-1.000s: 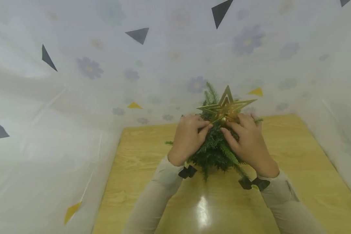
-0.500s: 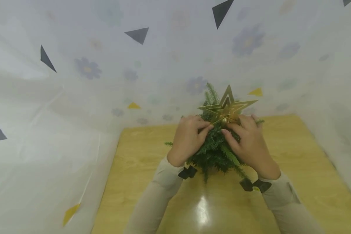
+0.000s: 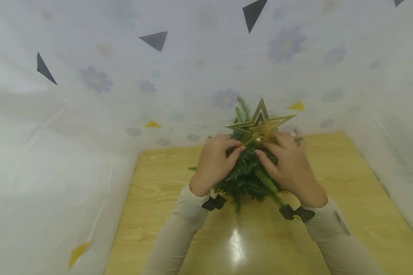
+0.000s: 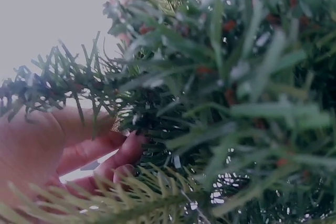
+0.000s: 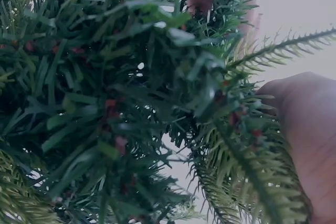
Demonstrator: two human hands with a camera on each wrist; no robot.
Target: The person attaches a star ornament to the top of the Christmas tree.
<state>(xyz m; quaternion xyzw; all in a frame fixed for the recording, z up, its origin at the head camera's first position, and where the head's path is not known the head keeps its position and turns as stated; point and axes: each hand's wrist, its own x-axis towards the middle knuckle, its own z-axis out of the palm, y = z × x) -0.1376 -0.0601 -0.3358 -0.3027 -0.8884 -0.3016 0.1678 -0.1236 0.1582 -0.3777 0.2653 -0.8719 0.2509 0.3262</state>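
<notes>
A small artificial Christmas tree (image 3: 246, 175) stands on the table, with a gold star tree topper (image 3: 260, 124) at its top. My left hand (image 3: 217, 160) pinches the star's lower left point between thumb and index finger. A glittery gold bit shows between those fingers in the left wrist view. At the star's lower right, my right hand (image 3: 289, 164) has its index finger against the star's base, near a small gold bauble (image 3: 258, 140). Its thumb lies apart on the green needles. Branches (image 5: 131, 103) hide most of that hand's fingers in the right wrist view.
The tree stands toward the far edge of a wooden table (image 3: 165, 179), close to a pale curtain (image 3: 192, 76) printed with flowers. Lighter sprigs (image 3: 266, 181) stick out from the tree around both hands.
The head view has shifted slightly, so the whole scene sits a little further left. Both hands keep nearly the same places at the star.
</notes>
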